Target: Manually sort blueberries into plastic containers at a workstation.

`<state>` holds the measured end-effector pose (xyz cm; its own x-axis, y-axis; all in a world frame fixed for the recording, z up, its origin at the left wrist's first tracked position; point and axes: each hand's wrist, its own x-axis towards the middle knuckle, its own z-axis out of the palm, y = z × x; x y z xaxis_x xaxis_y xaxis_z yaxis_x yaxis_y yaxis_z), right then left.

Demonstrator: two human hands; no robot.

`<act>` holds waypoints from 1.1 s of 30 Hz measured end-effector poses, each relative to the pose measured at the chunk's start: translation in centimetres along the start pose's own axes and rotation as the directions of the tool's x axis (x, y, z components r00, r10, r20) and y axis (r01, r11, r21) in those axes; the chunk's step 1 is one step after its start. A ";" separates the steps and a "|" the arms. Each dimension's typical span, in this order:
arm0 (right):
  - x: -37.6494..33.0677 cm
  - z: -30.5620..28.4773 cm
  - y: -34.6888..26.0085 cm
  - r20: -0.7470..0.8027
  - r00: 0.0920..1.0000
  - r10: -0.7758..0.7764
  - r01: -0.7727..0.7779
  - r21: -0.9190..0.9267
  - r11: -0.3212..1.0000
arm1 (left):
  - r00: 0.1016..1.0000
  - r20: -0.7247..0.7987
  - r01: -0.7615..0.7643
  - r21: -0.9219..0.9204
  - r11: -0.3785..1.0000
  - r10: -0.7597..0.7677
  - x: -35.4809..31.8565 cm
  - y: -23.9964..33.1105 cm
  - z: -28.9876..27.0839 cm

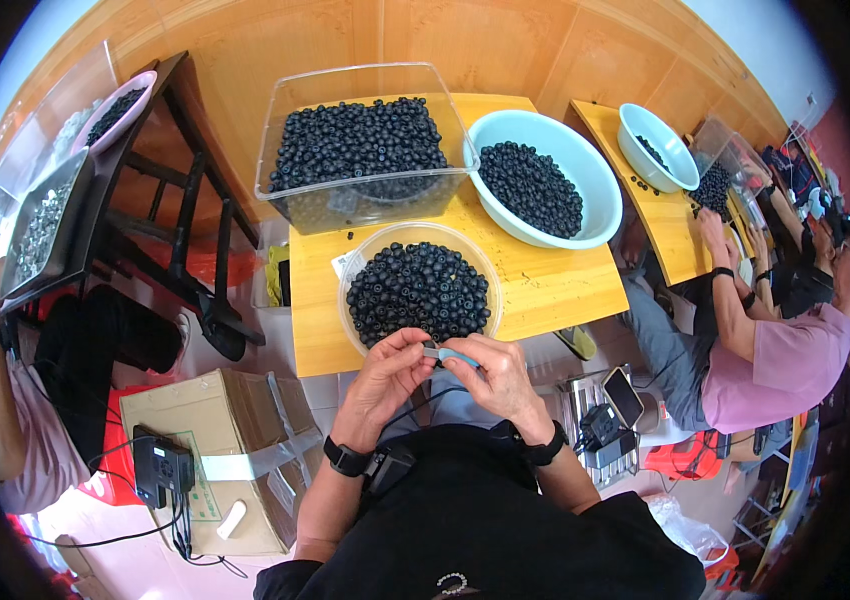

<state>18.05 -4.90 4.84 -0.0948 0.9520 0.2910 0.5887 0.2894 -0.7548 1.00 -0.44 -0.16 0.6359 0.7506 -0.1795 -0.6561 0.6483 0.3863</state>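
By the tub (496, 290), the right hand (500, 378) grips a blue-handled tool (458, 357), seemingly working something hidden the left hand (388, 377) pinches, next needing steadiness.

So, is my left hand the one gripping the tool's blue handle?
No, your right hand grips the blue handle, while your left hand is close beside the tool's grey end.

Worn are a black top (475, 520), 2 black wristbands (347, 458) and grey-blue trousers (453, 408).

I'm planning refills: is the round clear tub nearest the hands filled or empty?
Filled: black beads heap inside the round clear tub, covering its bottom.
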 end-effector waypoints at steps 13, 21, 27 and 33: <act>1.3 -2.6 2.6 -0.225 0.971 0.075 -0.070 0.031 0.997 | 0.996 0.087 0.038 -0.054 0.998 -0.033 -0.8 1.0 0.1; 0.7 -1.3 -0.7 0.026 1.000 -0.011 0.010 0.052 0.999 | 0.998 0.054 0.039 -0.087 0.995 -0.035 -0.4 0.5 0.0; 0.6 -0.9 -0.4 0.047 0.993 -0.108 0.108 0.013 0.994 | 0.999 0.045 0.034 -0.077 0.996 -0.031 -0.3 0.4 0.2; 0.4 -1.0 -0.4 0.069 0.994 -0.088 0.088 -0.001 0.996 | 0.999 0.032 0.033 -0.070 0.997 -0.031 -0.3 0.2 0.2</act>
<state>18.56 -4.71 5.85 -0.2013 0.9275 0.3149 0.5789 0.3720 -0.7256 0.76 -0.56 0.20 0.6683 0.7259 -0.1623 -0.6619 0.6799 0.3156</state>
